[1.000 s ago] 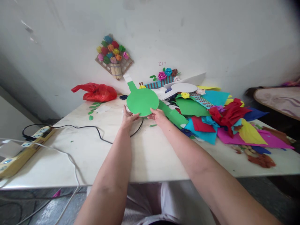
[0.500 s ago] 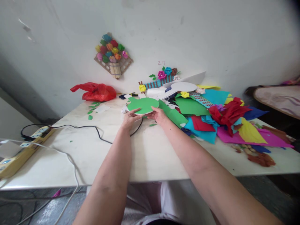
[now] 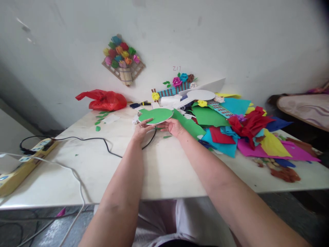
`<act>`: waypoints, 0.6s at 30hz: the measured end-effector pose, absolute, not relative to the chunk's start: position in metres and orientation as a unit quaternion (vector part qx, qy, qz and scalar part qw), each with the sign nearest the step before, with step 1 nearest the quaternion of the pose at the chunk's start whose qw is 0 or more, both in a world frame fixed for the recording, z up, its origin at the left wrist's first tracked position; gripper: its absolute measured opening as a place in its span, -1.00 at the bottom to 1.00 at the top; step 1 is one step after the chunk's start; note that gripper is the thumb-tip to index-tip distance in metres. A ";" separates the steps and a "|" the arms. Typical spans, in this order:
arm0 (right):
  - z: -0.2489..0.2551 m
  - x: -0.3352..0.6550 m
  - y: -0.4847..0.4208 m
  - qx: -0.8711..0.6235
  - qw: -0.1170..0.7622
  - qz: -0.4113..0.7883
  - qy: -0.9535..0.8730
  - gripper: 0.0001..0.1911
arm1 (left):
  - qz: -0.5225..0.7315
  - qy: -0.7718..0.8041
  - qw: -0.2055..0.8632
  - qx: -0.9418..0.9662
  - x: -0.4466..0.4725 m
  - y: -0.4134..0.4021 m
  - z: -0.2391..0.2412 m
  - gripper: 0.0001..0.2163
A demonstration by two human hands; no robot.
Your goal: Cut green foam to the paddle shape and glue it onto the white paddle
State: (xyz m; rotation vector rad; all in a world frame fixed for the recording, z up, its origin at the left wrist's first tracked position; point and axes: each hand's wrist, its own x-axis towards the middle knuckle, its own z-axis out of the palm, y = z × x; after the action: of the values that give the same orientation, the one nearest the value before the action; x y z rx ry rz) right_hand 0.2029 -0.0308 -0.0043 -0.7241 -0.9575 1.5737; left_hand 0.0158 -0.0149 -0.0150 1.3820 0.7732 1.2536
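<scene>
A green, rounded cutout with a short neck on its far left is tilted above the table, a pale rim showing along its near edge. My left hand grips its near left edge, the thumb on the green face and the other fingers beneath. At the near right edge is my right hand, its fingers stretched out to the left just below the rim; whether they touch the underside I cannot make out. Behind and to the right lies a green paper sheet, close to my right hand.
Coloured papers, among them a crumpled red piece and a magenta sheet, heap up on the right. A white rounded cutout lies at the back. A red plastic bag, green paper leaves, a black cable and a yellow power strip are leftward.
The green cutout has tipped slightly, showing more pale rim on the right. My right thumb has slid off its face, and my right fingers have straightened below the edge.
</scene>
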 end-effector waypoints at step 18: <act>0.006 0.200 -0.039 -0.352 0.527 0.680 -0.369 -0.69 | 0.532 0.348 0.520 0.570 0.016 -0.012 -0.018 -0.41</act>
State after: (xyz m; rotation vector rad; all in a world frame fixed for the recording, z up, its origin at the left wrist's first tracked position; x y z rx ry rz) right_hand 0.2003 -0.0388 0.0059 -0.8402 -0.8829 1.6241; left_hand 0.0157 -0.0122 -0.0176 1.3669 0.8344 1.2759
